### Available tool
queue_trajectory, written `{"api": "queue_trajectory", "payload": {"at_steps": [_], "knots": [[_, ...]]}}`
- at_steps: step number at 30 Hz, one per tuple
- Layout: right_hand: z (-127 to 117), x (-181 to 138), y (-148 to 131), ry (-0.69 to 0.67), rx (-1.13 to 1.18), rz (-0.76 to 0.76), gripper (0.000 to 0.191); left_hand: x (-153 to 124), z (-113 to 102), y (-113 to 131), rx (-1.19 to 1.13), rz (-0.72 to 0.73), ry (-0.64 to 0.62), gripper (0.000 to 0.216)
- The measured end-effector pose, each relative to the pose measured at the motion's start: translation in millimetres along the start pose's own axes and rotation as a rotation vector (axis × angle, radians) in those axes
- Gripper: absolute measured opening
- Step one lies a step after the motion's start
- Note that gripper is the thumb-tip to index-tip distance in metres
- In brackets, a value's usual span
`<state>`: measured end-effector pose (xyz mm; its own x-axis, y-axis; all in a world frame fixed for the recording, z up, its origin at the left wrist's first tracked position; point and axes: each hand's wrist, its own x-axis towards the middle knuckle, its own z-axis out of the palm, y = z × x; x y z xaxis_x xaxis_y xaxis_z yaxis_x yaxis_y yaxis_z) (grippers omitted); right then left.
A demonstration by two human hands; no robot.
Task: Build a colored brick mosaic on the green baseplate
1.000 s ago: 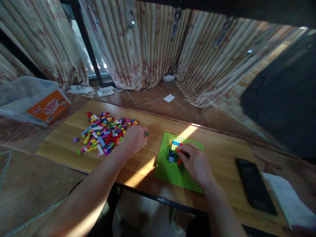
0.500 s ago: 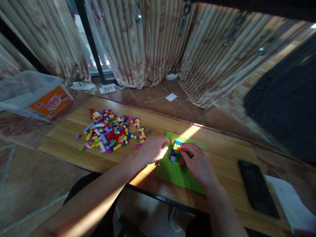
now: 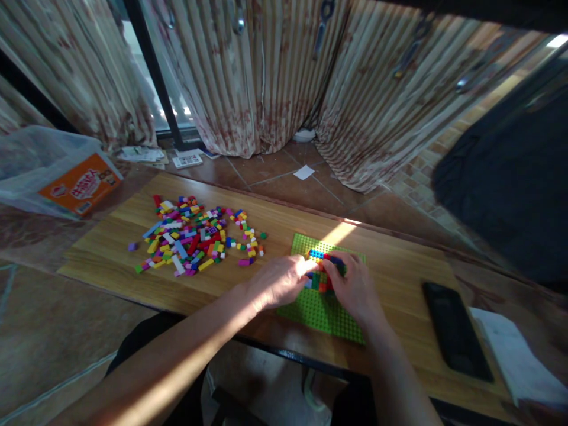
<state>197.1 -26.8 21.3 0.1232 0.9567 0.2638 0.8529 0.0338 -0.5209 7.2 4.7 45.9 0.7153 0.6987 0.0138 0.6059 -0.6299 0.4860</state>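
Observation:
On the wooden table lies a green studded baseplate (image 3: 317,315) with a small build of coloured toy bricks (image 3: 316,283) on it, showing blue, red, green and pale pieces. My left hand (image 3: 284,277) reaches over the plate's left side, its fingertips pressed against the build's upper part. From the right, my right hand (image 3: 352,285) curls round the build, thumb and fingers touching its bricks. Both hands hide much of the build, and whether a loose brick sits between the fingertips is not visible.
A heap of mixed loose bricks (image 3: 186,236) covers the table's left part. A black phone (image 3: 457,331) lies at the right end beside white paper (image 3: 517,355). A clear plastic bin (image 3: 26,195) with an orange label stands past the left edge.
My left hand has moved right from the plate's edge onto the build, meeting the right hand there. My right hand stays at the build. The whole view has shifted slightly.

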Motion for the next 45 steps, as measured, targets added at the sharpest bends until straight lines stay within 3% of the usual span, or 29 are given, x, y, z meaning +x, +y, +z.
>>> {"api": "queue_trajectory", "payload": {"at_steps": [22, 32, 38, 45], "knots": [[16, 4, 10, -0.063, 0.099, 0.104, 0.032, 0, 12, 13, -0.016, -0.022, -0.018, 0.033], [18, -2, 3, -0.016, 0.057, 0.102, 0.027, 2, 13, 11, 0.005, -0.025, -0.050, 0.027], [16, -3, 6, -0.005, 0.104, 0.099, 0.031, 1, 12, 3, -0.065, -0.013, 0.005, 0.033], [9, 6, 10, -0.023, 0.280, 0.141, 0.039, 3, -2, -2, -0.105, -0.101, 0.104, 0.029]]}}
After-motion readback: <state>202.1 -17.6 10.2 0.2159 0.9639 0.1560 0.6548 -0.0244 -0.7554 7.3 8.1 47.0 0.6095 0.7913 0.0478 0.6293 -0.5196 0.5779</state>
